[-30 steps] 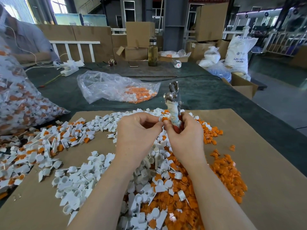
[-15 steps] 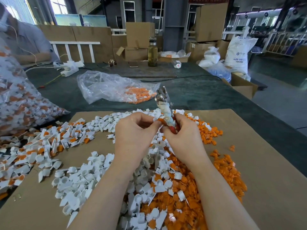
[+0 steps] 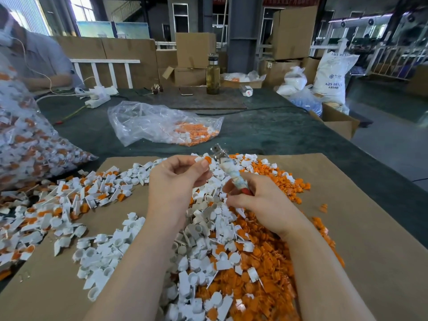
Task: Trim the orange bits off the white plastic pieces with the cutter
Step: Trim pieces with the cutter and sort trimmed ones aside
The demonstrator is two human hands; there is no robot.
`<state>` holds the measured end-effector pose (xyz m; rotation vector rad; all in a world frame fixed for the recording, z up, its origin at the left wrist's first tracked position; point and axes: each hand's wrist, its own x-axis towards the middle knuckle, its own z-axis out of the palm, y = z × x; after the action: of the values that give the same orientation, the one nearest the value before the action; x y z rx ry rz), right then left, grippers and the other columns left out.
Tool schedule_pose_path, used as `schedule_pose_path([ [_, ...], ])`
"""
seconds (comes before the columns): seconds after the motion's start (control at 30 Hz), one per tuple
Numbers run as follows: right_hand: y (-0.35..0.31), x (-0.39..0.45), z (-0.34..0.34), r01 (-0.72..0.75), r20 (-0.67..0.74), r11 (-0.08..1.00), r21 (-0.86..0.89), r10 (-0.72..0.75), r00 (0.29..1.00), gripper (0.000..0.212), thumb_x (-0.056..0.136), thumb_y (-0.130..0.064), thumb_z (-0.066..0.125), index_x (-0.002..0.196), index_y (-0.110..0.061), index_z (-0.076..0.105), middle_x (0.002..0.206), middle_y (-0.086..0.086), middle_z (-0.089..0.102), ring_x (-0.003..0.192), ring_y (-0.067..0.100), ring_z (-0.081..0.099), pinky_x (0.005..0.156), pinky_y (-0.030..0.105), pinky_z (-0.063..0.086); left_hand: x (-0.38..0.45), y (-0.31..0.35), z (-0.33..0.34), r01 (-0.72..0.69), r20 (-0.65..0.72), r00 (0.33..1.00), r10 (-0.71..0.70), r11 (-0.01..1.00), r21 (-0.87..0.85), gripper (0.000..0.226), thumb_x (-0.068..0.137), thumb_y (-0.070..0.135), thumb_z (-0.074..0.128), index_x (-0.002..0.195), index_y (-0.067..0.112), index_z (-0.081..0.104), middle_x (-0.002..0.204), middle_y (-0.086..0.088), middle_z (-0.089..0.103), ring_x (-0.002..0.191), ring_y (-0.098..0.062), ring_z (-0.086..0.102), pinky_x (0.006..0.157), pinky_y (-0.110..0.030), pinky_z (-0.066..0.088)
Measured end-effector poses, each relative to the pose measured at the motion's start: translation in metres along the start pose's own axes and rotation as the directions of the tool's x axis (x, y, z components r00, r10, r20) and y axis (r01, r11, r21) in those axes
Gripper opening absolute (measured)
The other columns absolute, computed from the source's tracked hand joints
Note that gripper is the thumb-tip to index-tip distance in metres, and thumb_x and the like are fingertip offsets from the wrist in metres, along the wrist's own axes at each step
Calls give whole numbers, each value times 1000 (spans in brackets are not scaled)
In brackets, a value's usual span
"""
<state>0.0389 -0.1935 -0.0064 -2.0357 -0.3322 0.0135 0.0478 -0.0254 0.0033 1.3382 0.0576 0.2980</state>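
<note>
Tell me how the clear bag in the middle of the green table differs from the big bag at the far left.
The middle bag lies slack and mostly empty, while the left bag bulges full. The middle bag's parts sit gathered at its right end and are mostly orange; the left bag's white and orange parts are mixed throughout. The middle bag shows whole; the left bag runs off the frame. Both are clear plastic and rest on the green table.

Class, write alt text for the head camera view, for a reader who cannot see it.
A person's left hand pinches a white piece with an orange bit beside the cutter gripped in the right hand. Below lie heaps of white pieces and orange bits on cardboard.
</note>
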Motion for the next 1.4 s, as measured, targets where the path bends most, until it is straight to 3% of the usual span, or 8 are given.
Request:
schedule_pose_path([
  [0.3,-2,-1,2,-43,120,999,-31,46,992,11,85,-12,67,96,-16,67,99,13,68,89,27,65,87,46,52,1,2,-2,-24,0,1000,24,1000,6,11,85,-1,70,81,8,67,60,3,70,57,-10,69,58,-17,55],
  [0.4,-3,-1,4,-33,123,999,-12,34,992,16,84,-3,61,87,-17,68,91,11,68,69,17,60,72,38,51,2,1,-3,-27,-6,1000,27,999,17,12,85,-1,70,80,10,68,60,4,70,57,-10,69,58,-18,55],
  [0.5,-5,-2,6,-12,111,998,-64,19,994,21,84,-2,58,82,-20,67,70,-14,63,61,2,53,60,26,42,2,0,-3,-18,-16,1000,18,1000,-10,13,85,-2,69,79,9,67,59,4,69,55,-9,68,58,-19,56],
  [0.63,-8,0,10,16,69,990,-141,-6,998,23,84,-3,57,78,-23,66,83,7,67,78,30,62,68,43,51,3,0,-4,-14,-17,1000,13,999,-45,11,85,-2,69,79,8,67,59,5,69,54,-8,67,59,-18,56],
  [0.8,-6,2,12,26,60,977,-210,-14,998,23,86,-10,60,75,-30,61,79,-6,64,65,10,57,59,30,47,7,0,-9,101,19,995,-100,994,-51,5,84,4,70,81,6,67,62,1,71,58,-10,70,60,-20,58],
  [1.03,13,8,10,-100,-206,855,-509,-8,979,20,90,-30,57,73,-28,47,71,-8,55,64,7,50,50,25,31,28,1,-47,302,-203,882,-426,839,-453,10,92,7,64,101,2,66,82,-10,77,76,-13,76,57,-19,58],
  [1.23,27,12,1,-319,-433,850,-420,122,893,21,87,-30,58,69,-24,48,65,-5,55,58,11,51,46,25,29,43,-7,-88,173,-328,759,-563,659,-732,29,103,8,48,131,1,54,95,-12,74,83,-14,75,70,-26,61],
  [1.4,39,13,-7,-471,-469,813,-342,287,835,13,82,-26,57,72,-19,51,67,1,58,62,19,56,49,26,34,52,-12,-108,45,-403,734,-546,632,-774,36,103,5,45,138,2,50,111,-12,69,89,-17,72,63,-26,61],
])
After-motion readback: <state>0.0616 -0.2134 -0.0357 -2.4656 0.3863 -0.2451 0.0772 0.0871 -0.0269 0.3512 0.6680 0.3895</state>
